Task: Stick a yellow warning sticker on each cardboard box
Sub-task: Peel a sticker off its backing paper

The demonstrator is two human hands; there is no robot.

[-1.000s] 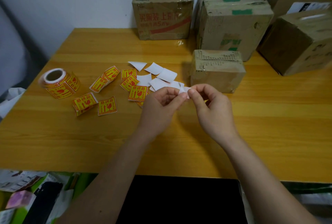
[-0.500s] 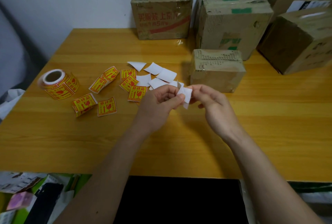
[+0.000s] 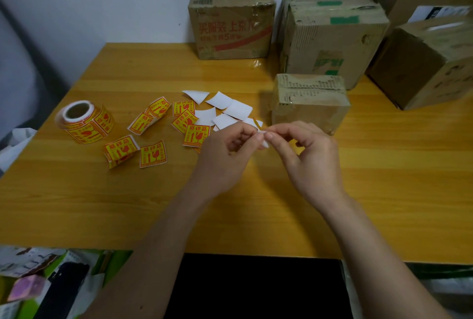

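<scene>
Two bare hands meet above the middle of the wooden table [image 3: 384, 165], and I see them pinching one small sticker [image 3: 259, 128] between them. My left hand [image 3: 225, 157] nips it with thumb and forefinger drawn narrow; my right hand [image 3: 307, 155] does the same from the other side, fingertips almost touching the left ones. Only a white sliver and a thin yellow edge show between the fingers, so I judge the backing is being peeled away, though I cannot tell how far it has come off.

Just beyond the hands, touching nothing, sits the nearest cardboard box [image 3: 309, 103], small and tape-worn. I see no yellow sticker on its visible faces. Behind it stand a printed box [image 3: 230, 24] against the wall, a larger box [image 3: 330, 37] with green tape, and a box at the right edge [image 3: 425, 62]. None shows a warning sticker from here either.

Left of the hands lie several white backing papers [image 3: 225, 108] in a loose heap, and near them loose yellow stickers [image 3: 152, 153] with red print, some curled. Farther left stands the sticker roll [image 3: 85, 121].

My judgement: the spent backings hint that some stickers went elsewhere, but every box in view appears unlabelled.
</scene>
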